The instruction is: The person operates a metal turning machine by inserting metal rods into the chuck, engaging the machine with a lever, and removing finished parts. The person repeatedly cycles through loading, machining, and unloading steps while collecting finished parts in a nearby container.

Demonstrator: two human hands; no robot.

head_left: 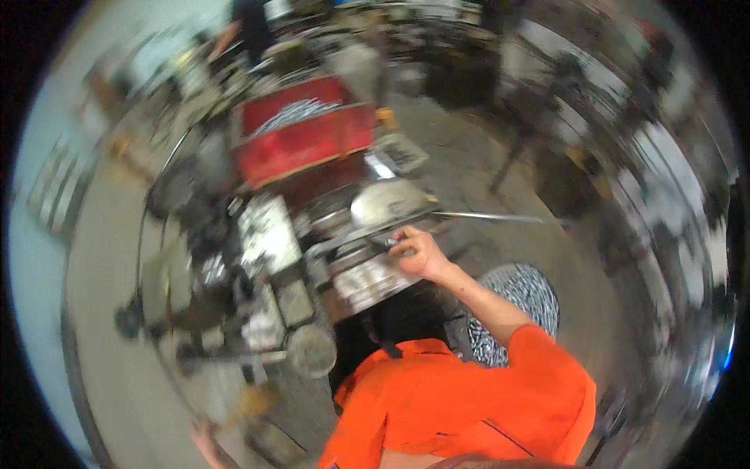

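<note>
Near the middle, my right hand is closed in a pinch on a small dark metal part. It is over the front of a machine, beside a round pale metal disc and a long thin bar. At the lower left, my left hand is blurred, close to the lower end of a thin curved rod and a yellowish object. Whether it grips the rod cannot be made out.
A red bin with many shiny metal pieces stands beyond the machine. At my right is a round container of similar pieces. A round knob-like machine part juts out left of my body. Another person stands far back.
</note>
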